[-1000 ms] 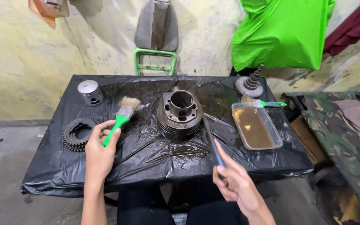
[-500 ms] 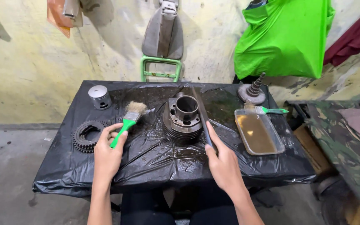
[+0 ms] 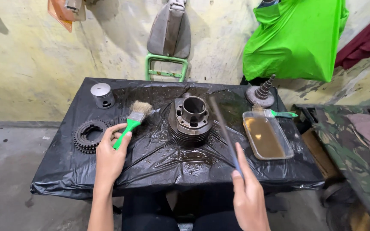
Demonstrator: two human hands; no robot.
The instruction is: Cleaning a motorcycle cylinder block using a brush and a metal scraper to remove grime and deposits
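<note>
Our left hand [image 3: 110,160] is closed around the green handle of a paintbrush [image 3: 132,122], bristles pointing toward the far edge of the table [image 3: 65,171], left of centre. Our right hand [image 3: 249,199] sits over the near edge, right of centre, fingers pinched on the lower end of a thin dark rod [image 3: 224,132], possibly a file; we cannot tell which. The rod slants up and away, its far tip ending just right of the engine cylinder [image 3: 191,119].

The cylinder stands upright at the middle of the table, bore facing up, cooling fins around its base, on wet, glossy black plastic sheeting. Between the brush and the left edge lies a toothed sprocket gear [image 3: 88,136]. A silver piston [image 3: 102,95] stands near the far left corner. Right of the cylinder, a clear rectangular tray [image 3: 267,137] holds brownish liquid. Beyond it, a second green-handled brush [image 3: 279,113] lies beside a stepped gear cluster [image 3: 262,94] at the far right corner.
</note>
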